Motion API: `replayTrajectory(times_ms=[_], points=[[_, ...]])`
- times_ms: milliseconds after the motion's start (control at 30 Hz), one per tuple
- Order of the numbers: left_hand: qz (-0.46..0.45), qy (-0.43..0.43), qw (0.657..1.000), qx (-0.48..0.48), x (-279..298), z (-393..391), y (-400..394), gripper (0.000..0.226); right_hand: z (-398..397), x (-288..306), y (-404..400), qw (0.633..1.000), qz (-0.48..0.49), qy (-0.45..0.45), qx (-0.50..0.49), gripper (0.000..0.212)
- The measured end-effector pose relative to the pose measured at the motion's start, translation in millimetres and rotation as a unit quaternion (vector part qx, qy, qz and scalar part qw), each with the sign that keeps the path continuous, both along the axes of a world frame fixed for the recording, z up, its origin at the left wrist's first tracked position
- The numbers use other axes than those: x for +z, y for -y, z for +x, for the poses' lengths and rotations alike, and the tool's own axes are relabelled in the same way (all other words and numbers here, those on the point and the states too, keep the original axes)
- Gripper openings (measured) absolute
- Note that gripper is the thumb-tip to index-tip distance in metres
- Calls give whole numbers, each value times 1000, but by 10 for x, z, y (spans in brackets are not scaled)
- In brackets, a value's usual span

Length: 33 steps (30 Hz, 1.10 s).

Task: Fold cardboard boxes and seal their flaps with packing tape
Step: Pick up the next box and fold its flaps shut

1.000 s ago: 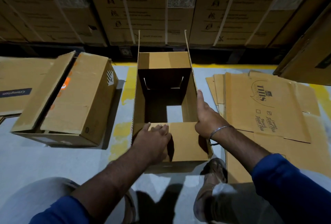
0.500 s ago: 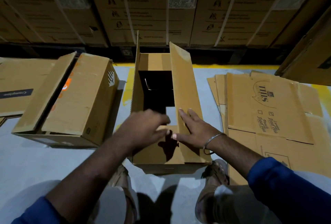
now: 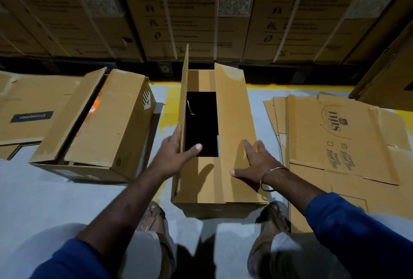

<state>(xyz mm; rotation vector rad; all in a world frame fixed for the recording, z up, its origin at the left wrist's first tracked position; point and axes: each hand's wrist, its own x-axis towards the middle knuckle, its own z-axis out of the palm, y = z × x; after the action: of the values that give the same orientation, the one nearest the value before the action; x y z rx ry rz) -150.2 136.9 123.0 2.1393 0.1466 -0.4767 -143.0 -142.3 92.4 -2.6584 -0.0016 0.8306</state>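
Observation:
An open brown cardboard box point(image 3: 223, 208) stands on the floor between my feet. Its near short flap point(image 3: 205, 180) is folded down. The right long flap point(image 3: 232, 109) lies folded over the opening, and my right hand point(image 3: 257, 162), with a metal bangle on the wrist, presses flat on it with fingers spread. The left long flap point(image 3: 183, 91) stands upright. My left hand point(image 3: 174, 156) is at that flap's near end, straight fingers against its outer face and thumb stretched over the dark opening. No tape is in view.
Another brown box point(image 3: 107, 122) lies at the left with flat cardboard point(image 3: 29, 104) behind it. A stack of flattened printed boxes point(image 3: 335, 140) lies at the right. Large strapped cartons point(image 3: 201, 10) form a wall behind. My sandalled feet point(image 3: 154, 218) flank the box.
The right long flap has gone from upright to flat over the opening under my right hand. My left hand has left the near short flap and moved out to the left long flap.

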Motion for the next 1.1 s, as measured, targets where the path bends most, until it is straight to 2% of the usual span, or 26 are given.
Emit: replayTrajectory(times_ms=[100, 200, 267, 367, 533, 733, 1100], points=[[-12, -72, 996, -46, -68, -33, 174, 125, -24, -19, 17, 1000, 1, -19, -24, 119], [20, -91, 994, -62, -100, -66, 235, 122, -19, -11, 39, 998, 11, -45, -37, 120], [62, -88, 991, -75, -165, -83, 215, 113, -3, -4, 40, 998, 19, -51, -38, 120], [186, -61, 971, -136, -305, -108, 200, 86, 15, -26, 35, 998, 29, -49, -38, 120], [260, -25, 954, -147, -441, -167, 276, 88, 8, -81, 10, 997, 46, -48, -39, 121], [250, 1, 962, -109, -612, -165, 252, 96, -28, -183, -64, 998, 25, -31, -47, 122], [230, -21, 969, -92, -602, -154, 251, 102, -19, -271, -142, 997, 12, -12, -80, 126]])
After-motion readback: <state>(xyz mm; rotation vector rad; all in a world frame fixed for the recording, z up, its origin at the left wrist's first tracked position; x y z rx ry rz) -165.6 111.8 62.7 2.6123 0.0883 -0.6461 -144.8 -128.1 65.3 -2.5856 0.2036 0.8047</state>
